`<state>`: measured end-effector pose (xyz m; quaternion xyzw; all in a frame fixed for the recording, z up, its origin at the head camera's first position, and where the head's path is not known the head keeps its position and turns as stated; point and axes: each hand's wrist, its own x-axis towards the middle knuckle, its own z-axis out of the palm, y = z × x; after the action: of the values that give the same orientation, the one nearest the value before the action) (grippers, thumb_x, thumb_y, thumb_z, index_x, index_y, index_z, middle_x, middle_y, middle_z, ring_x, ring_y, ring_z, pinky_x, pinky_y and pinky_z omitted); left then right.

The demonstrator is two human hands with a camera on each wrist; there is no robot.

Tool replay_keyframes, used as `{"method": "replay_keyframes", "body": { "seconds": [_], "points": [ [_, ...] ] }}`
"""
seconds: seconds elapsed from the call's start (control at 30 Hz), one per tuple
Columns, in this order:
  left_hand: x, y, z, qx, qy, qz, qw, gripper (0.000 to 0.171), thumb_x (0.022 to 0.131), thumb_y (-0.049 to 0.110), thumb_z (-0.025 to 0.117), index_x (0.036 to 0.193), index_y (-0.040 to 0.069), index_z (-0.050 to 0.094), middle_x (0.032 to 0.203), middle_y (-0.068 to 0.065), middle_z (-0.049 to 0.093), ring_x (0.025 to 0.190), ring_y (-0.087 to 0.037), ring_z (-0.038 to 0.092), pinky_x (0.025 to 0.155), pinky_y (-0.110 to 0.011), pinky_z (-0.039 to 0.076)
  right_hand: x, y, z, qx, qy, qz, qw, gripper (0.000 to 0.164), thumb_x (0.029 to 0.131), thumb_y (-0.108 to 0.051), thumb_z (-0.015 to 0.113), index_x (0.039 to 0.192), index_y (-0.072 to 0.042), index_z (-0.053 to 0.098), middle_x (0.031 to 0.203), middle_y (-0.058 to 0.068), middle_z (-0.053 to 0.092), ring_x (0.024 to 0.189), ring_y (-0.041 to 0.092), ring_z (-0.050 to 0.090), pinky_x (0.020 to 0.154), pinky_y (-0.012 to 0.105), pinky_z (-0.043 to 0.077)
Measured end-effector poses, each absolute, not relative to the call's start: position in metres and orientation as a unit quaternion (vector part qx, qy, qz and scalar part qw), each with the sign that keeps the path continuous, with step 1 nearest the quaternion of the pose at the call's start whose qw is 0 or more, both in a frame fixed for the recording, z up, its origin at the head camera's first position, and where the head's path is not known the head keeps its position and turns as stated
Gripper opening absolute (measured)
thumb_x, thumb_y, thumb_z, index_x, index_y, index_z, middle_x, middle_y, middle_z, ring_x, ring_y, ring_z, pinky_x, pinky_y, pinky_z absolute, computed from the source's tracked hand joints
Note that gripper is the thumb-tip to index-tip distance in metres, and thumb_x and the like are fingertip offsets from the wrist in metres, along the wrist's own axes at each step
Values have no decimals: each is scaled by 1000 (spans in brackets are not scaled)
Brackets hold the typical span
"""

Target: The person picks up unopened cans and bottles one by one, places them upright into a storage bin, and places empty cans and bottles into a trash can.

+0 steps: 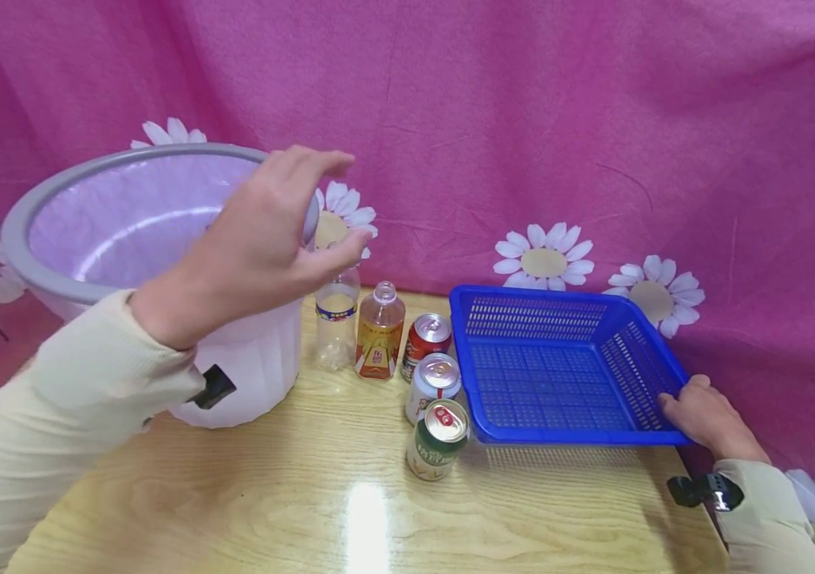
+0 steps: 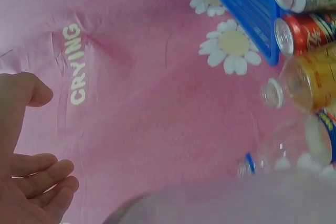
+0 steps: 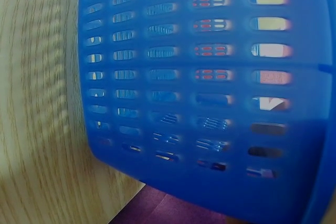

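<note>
My left hand (image 1: 257,231) is raised in front of the grey rim of a large white tub (image 1: 257,367). Its thumb and fingers are apart, and nothing is between them in the left wrist view. Over at the right, my right hand (image 1: 712,418) grips the near right corner of a blue plastic basket (image 1: 580,437), thumb over the rim; its other fingers are hidden. Slotted basket wall (image 3: 178,85) fills most of the right wrist view. No items show inside the basket.
Between tub and basket stand a clear bottle (image 1: 336,335), a bottle with an orange label (image 1: 380,343), a red can (image 1: 425,343), a white can (image 1: 432,387) and a green-and-cream can (image 1: 438,446). A pink flowered cloth (image 1: 436,159) hangs behind the wooden table (image 1: 271,502).
</note>
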<state>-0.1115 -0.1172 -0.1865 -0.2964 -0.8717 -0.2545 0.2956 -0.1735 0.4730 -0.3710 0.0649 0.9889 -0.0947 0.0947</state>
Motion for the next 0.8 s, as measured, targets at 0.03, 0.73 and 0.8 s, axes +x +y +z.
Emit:
{"method": "replay_keyframes", "body": {
  "seconds": [0.03,0.73,0.8],
  "points": [
    [-112,-114,-188,-299,-870,-257,296,62,94,25,70,143,-6,51,136,-23,62,129,-36,57,116,-51,45,-174,473,-371,63,989,-94,92,66,103,-28,44,120,32,25,103,50,48,93,58,55,88,71,48],
    [-128,-72,-235,-281,-870,-306,266,65,92,31,70,142,-6,53,138,-22,63,131,-35,57,118,-48,43,-173,473,-372,59,990,-95,84,62,102,-27,45,118,30,27,100,48,49,91,57,56,85,69,49],
    [-130,-69,-241,-270,-874,-318,248,67,92,33,69,144,-5,52,141,-21,61,135,-35,55,121,-48,41,-173,473,-372,56,991,-94,81,62,102,-26,45,117,30,27,99,48,50,90,58,56,85,69,49]
  ]
}}
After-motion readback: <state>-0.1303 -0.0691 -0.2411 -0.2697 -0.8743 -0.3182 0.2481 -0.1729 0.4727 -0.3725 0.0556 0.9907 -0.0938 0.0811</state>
